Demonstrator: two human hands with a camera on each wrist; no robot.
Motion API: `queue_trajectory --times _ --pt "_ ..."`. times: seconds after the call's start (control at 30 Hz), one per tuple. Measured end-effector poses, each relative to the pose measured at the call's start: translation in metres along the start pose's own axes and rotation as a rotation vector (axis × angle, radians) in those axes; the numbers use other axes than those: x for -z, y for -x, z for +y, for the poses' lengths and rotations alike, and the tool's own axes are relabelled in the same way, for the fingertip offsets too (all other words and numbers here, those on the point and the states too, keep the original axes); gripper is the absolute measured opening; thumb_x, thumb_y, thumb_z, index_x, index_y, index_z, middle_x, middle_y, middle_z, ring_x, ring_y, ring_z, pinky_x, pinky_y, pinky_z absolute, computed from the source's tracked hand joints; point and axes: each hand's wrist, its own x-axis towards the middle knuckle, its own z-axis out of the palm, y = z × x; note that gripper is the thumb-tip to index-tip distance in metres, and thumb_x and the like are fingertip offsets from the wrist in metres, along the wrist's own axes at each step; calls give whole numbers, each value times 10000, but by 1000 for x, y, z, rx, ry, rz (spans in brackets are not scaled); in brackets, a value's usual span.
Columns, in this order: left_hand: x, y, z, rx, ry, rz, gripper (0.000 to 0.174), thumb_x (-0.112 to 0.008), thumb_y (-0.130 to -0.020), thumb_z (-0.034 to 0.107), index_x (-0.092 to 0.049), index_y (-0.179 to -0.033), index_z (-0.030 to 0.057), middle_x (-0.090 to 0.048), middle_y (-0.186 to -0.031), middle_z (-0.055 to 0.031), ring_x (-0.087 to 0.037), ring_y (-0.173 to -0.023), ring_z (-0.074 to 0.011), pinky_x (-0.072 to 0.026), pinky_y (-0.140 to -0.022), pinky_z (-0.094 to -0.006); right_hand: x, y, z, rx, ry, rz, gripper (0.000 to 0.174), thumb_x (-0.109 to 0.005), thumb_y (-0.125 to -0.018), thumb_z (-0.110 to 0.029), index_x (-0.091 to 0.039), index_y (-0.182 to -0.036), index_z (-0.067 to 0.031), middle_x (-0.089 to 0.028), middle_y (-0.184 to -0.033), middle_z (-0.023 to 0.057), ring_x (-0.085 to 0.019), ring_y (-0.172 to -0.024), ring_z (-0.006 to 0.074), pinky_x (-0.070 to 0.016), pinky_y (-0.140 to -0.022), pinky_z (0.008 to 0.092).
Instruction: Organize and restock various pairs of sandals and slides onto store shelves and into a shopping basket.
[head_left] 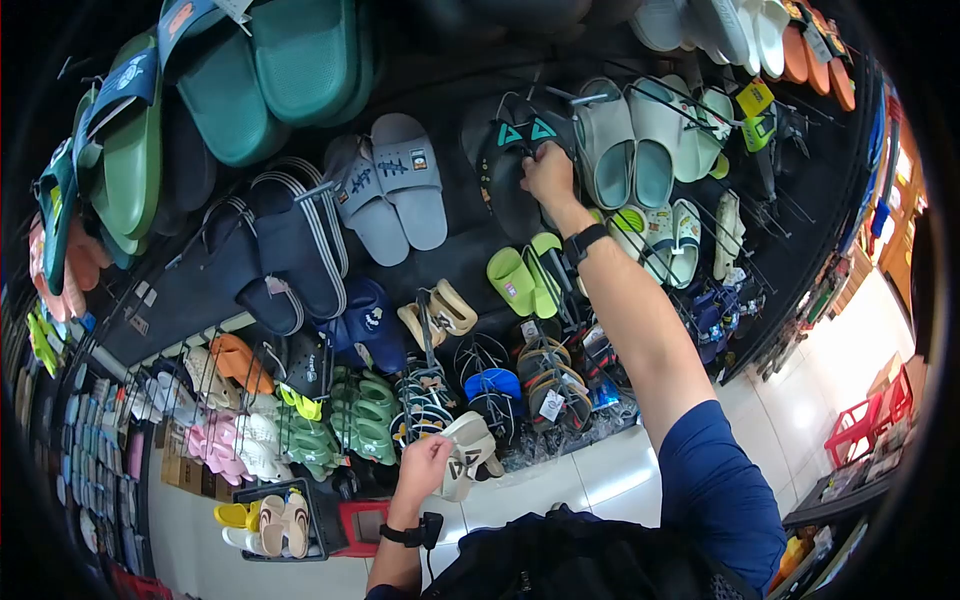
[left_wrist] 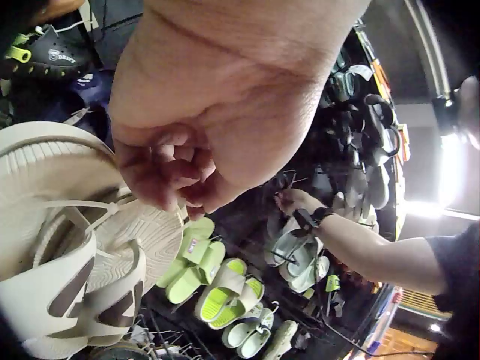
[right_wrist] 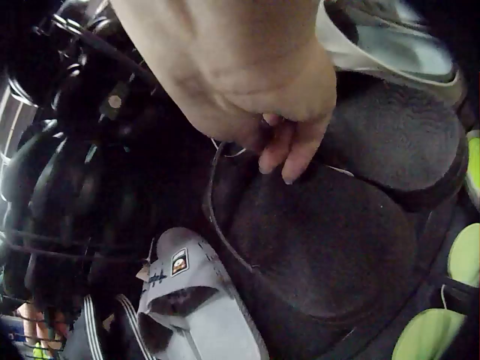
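Observation:
My left hand point(head_left: 424, 466) grips a pair of cream flip-flops point(head_left: 466, 452) low in front of the rack. Large in the left wrist view, the cream pair shows ridged soles and cut-out straps beside the curled fingers. Up on the wall display, my right hand point(head_left: 550, 177) pinches a pair of black flip-flops point(head_left: 510, 208) near the straps, which carry teal triangle marks. In the right wrist view its fingers point(right_wrist: 281, 150) bend in over the dark soles; the exact spot they hold is hidden behind the hand.
Grey slides point(head_left: 415, 225) hang left of the black pair, pale green slides point(head_left: 655, 165) to its right. Lime slides point(head_left: 512, 282) are below. Metal hooks stick out across the rack. On the floor stands a dark crate point(head_left: 318, 540) with several shoes. A red stool point(head_left: 850, 432) is at far right.

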Motion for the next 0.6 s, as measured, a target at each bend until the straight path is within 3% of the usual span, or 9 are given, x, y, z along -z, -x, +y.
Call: queue_trajectory --times 0.1,0.17,0.2,0.23,0.33,0.37,0.43,0.47,0.6 --pt "5 -9 37 0 29 -40 182 -650 -918 138 -696 -944 -37 -694 -733 -147 -668 -634 -190 -505 -599 -315 -17 -19 19 -72 -19 -51 170 -707 -842 -100 -602 -898 22 -704 -800 217 -729 -709 335 -564 -702 424" --pt "11 -14 62 -22 33 -30 186 -641 -929 136 -692 -946 -43 -682 -705 -113 -645 -625 -149 -495 -589 -299 -18 -22 26 -113 -29 -163 133 -663 -883 -51 -557 -921 19 -691 -772 145 -721 -625 233 -554 -523 344" --pt "13 -17 72 -38 80 -29 170 -638 -940 120 -690 -940 -42 -652 -694 -51 -589 -615 -93 -466 -567 -263 -26 -32 47 -66 73 -202 196 -661 -880 -37 -605 -1044 54 -703 -830 155 -712 -674 208 -555 -574 340" --pt "14 -21 82 -55 129 -30 156 -635 -952 104 -688 -933 -41 -623 -683 10 -534 -605 -38 -437 -545 -226 -27 -31 56 -65 70 -209 196 -661 -880 -37 -605 -1044 54 -703 -830 155 -712 -674 208 -555 -574 340" --pt "17 -34 109 -103 198 -8 142 -631 -961 100 -685 -924 -25 -613 -691 24 -535 -588 -32 -430 -526 -212 -11 -24 67 26 24 -258 454 -636 -884 -24 -546 -1311 104 -697 -982 171 -679 -759 189 -544 -686 316" --pt "19 -38 122 -122 219 1 141 -627 -963 97 -684 -920 -25 -611 -693 25 -530 -581 -33 -427 -522 -210 3 -17 63 24 24 -260 454 -636 -884 -24 -546 -1311 104 -697 -982 171 -679 -759 189 -544 -686 316" --pt "25 -44 158 -172 245 16 152 -626 -957 89 -686 -919 -45 -607 -675 23 -509 -585 -18 -410 -516 -209 33 -2 55 67 -15 -442 427 -661 -872 -123 -611 -1247 74 -688 -1169 227 -688 -1049 307 -523 -908 361" --pt "27 -47 172 -193 260 15 155 -625 -959 91 -686 -920 -47 -609 -679 21 -515 -587 -19 -414 -516 -207 65 20 20 -14 -128 -568 447 -643 -891 -123 -578 -1282 83 -701 -1125 198 -689 -982 245 -533 -865 336" --pt "43 -62 228 -277 278 9 170 -609 -971 97 -690 -928 -47 -612 -692 15 -521 -575 -24 -420 -513 -207 144 77 -12 187 -293 -776 488 -672 -926 -198 -550 -1315 70 -679 -1136 173 -666 -974 185 -543 -810 315"
